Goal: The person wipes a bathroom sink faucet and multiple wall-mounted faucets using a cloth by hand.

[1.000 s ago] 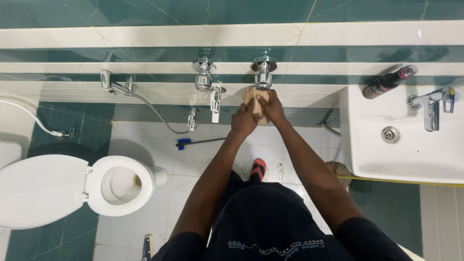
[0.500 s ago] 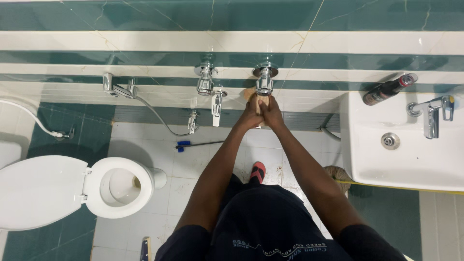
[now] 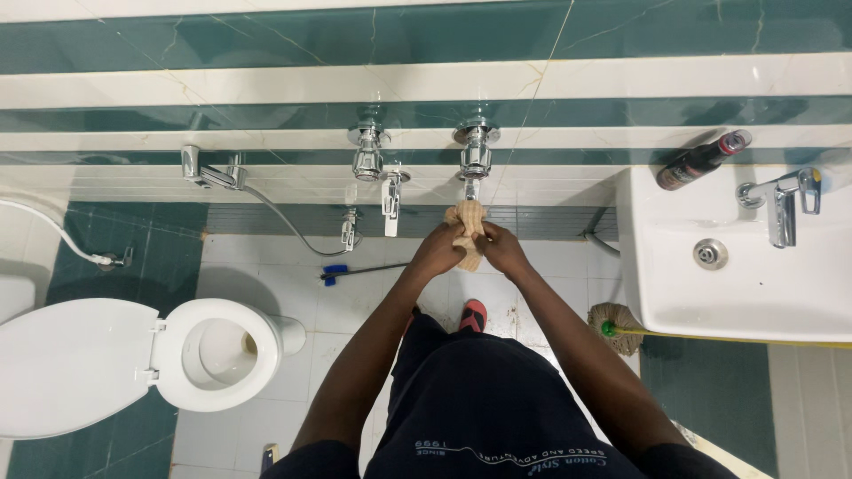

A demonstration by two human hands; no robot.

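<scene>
Both my hands grip a beige cloth (image 3: 468,222) between them, held just below a chrome wall tap (image 3: 476,151). My left hand (image 3: 435,253) clasps the cloth's left side and my right hand (image 3: 504,250) its right side. The cloth's top bunches upward toward the tap's spout. A second chrome tap (image 3: 368,153) with a lever handle (image 3: 391,197) is on the wall to the left.
A white toilet (image 3: 191,353) with its lid up stands at the left, with a spray hose (image 3: 280,206) on the wall. At the right is a white sink (image 3: 741,257) with a tap and a dark bottle (image 3: 697,160). A mop head (image 3: 614,318) and a blue-handled tool (image 3: 355,268) lie on the floor.
My hands and the cloth have come down from the right tap's valve to below its spout. The view has shifted slightly downward.
</scene>
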